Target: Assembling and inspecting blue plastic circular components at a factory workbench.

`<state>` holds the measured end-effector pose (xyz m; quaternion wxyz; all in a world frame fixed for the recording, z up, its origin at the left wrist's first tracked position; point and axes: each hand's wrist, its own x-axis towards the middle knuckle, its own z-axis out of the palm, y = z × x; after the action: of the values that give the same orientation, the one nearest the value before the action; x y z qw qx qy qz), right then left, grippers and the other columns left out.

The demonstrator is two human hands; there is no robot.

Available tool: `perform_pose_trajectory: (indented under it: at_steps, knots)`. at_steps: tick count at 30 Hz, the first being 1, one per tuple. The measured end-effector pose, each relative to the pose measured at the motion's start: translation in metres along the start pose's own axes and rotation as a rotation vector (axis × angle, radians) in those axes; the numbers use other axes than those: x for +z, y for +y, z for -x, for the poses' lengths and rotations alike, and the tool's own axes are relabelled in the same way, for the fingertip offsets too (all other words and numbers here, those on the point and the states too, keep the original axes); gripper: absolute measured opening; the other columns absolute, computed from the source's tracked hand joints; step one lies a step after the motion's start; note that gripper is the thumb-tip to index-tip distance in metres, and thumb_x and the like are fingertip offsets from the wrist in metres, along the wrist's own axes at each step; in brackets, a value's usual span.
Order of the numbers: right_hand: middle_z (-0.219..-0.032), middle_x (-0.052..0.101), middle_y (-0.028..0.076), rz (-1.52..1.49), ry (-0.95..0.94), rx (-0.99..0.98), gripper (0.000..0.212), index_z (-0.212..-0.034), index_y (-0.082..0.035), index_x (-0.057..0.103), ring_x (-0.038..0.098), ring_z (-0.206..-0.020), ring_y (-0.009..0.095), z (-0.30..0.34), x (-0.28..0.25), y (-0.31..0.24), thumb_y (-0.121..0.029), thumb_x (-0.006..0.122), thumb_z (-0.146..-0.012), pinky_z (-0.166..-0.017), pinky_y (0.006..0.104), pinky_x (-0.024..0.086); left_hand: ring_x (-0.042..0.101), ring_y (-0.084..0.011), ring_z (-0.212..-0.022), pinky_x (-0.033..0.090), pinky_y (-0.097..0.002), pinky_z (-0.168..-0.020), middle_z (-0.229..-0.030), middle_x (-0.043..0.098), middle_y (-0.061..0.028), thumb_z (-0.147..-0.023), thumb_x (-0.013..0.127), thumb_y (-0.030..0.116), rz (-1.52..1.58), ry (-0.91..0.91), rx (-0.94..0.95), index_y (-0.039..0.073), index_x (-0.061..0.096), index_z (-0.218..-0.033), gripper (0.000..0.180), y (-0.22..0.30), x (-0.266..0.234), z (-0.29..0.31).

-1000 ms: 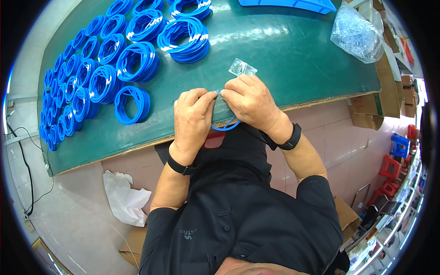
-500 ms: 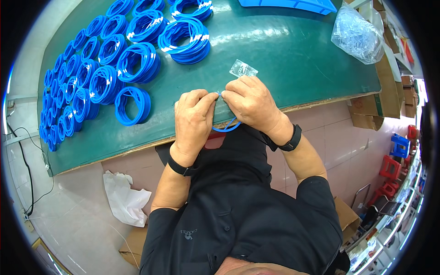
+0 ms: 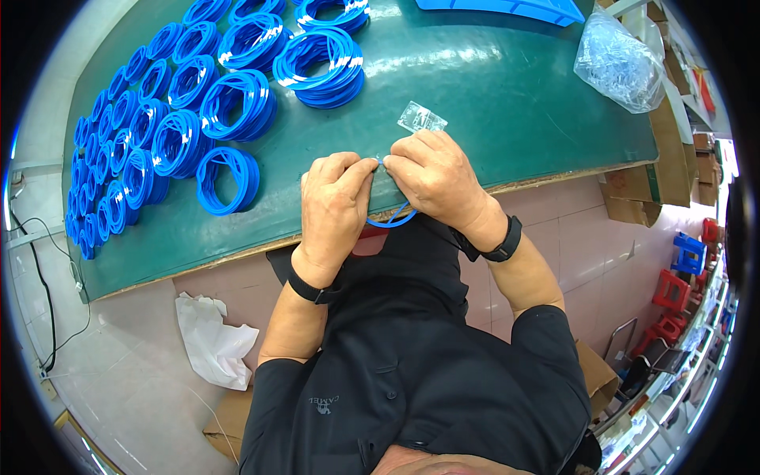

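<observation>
My left hand (image 3: 336,204) and my right hand (image 3: 437,176) meet at the table's near edge, fingertips pinched close together. Both grip a thin blue tube (image 3: 389,225), whose loop hangs below the fingers over the edge. A tiny pale bit of it shows between the fingertips, too small to make out; the fingers hide the rest. Just beyond my right hand lies a small clear plastic piece (image 3: 422,117). The nearest ring of coiled blue tubing (image 3: 252,184) rests left of my left hand.
Several stacks of blue rings (image 3: 180,142) fill the left of the green table (image 3: 475,87). At the far right sits a clear bag of small transparent parts (image 3: 619,63), near a blue tray (image 3: 507,8). Cardboard (image 3: 673,150) stands by the right edge; white paper (image 3: 212,340) lies on the floor.
Almost nothing differs. The view has shifted very slightly, while both hands keep the same pinch on the blue tube.
</observation>
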<state>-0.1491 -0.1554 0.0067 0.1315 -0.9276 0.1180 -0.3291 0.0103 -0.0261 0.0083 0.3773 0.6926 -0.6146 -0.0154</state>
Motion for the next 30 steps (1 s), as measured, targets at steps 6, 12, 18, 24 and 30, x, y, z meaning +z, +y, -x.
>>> perform_pose_trajectory:
  at_steps: [6, 12, 18, 24, 30]
  knots:
    - [-0.093, 0.068, 0.005, -0.003, -0.001, -0.004, 0.010, -0.089, -0.004, 0.073, 0.064, -0.084, 0.027, 0.000, 0.000, 0.000, -0.003, 0.080, -0.083, -0.074, 0.0403, 0.050, 0.067, -0.0307, -0.093, 0.051, -0.0424, -0.084, -0.102, 0.073, -0.0082, -0.090, 0.079, 0.003, 0.008, 0.009, -0.013, 0.006, 0.081, -0.106, 0.017, -0.001, 0.000, 0.001]
    - [-0.092, 0.063, 0.003, 0.035, 0.033, -0.029, 0.006, -0.084, -0.008, 0.067, 0.063, -0.085, 0.023, 0.000, 0.004, 0.000, -0.007, 0.073, -0.083, -0.076, 0.0383, 0.051, 0.067, -0.0308, -0.094, 0.051, -0.0426, -0.084, -0.102, 0.073, -0.0081, -0.090, 0.079, 0.003, 0.020, 0.023, -0.007, 0.006, 0.081, -0.106, 0.017, -0.004, 0.003, 0.003]
    - [-0.092, 0.064, 0.003, 0.024, 0.030, -0.020, 0.007, -0.085, -0.008, 0.067, 0.063, -0.085, 0.024, 0.001, 0.003, 0.000, -0.006, 0.074, -0.083, -0.076, 0.0385, 0.051, 0.067, -0.0314, -0.095, 0.051, -0.0434, -0.085, -0.103, 0.073, -0.0083, -0.089, 0.079, 0.003, 0.020, 0.029, 0.001, 0.007, 0.080, -0.106, 0.017, -0.003, 0.002, 0.001]
    - [-0.092, 0.065, 0.003, 0.015, 0.023, -0.018, 0.007, -0.088, -0.007, 0.070, 0.064, -0.085, 0.024, 0.000, 0.003, 0.000, -0.006, 0.076, -0.084, -0.076, 0.0389, 0.051, 0.067, -0.0322, -0.099, 0.052, -0.0425, -0.089, -0.106, 0.074, -0.0091, -0.089, 0.079, 0.003, 0.033, 0.013, -0.004, 0.006, 0.079, -0.111, 0.022, -0.004, -0.001, 0.004]
    - [-0.094, 0.068, 0.004, 0.006, 0.012, -0.003, 0.011, -0.092, -0.005, 0.073, 0.066, -0.086, 0.025, 0.000, 0.001, 0.000, -0.004, 0.079, -0.083, -0.077, 0.0399, 0.052, 0.064, -0.0352, -0.117, 0.050, -0.0462, -0.101, -0.126, 0.070, -0.0128, -0.079, 0.091, 0.022, 0.060, -0.138, -0.007, 0.005, 0.073, -0.128, 0.055, 0.002, -0.017, 0.014]
